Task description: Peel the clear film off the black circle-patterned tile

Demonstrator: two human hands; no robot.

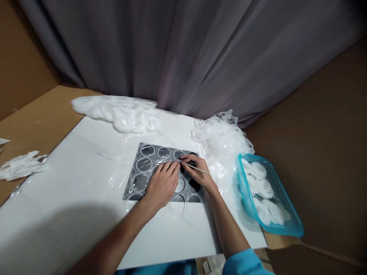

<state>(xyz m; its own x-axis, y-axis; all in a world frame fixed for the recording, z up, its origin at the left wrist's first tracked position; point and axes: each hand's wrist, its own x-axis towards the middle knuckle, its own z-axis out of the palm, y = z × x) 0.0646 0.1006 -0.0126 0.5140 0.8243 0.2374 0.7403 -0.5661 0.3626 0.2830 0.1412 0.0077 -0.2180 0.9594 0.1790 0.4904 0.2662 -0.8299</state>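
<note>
A dark rectangular sheet (143, 175) lies on the white tabletop under a clear plastic film marked with rows of rings. Some of the film's rings reach past the sheet's near edge. My left hand (164, 181) rests flat on the film, its fingers stretched out toward the middle of the sheet. In my right hand (198, 168) is a thin pale stick-like tool (197, 168), pinched between the fingers, with its tip near my left fingertips. What the tip touches is too small to make out. Several circles to the right look darker than the rest.
A pile of ring-cut clear film (220, 137) lies at the back right. Beside it, a teal basket (282, 193) holds stacks of white round pieces. White plastic wrap (117, 112) lies at the back left, near a grey curtain (149, 49). White gloves (23, 166) are at the left edge.
</note>
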